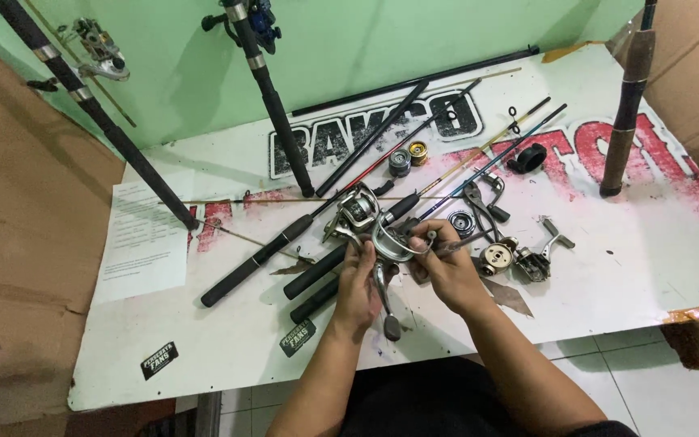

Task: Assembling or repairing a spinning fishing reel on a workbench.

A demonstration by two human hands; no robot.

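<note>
Between left hand [359, 275] and right hand [445, 265], silver fishing reel [374, 231], gripped

At the near middle of the white painted tabletop [204, 340], a silver metal spinning reel [366, 222] sits between the left hand [359, 279] and right hand [440, 263]. Black foam-handled rod sections [264, 255] lie to its left, a printed paper sheet [143, 243] farther left, small round metal reel parts [497, 257] just right, and two small round spools [408, 158] behind.
</note>
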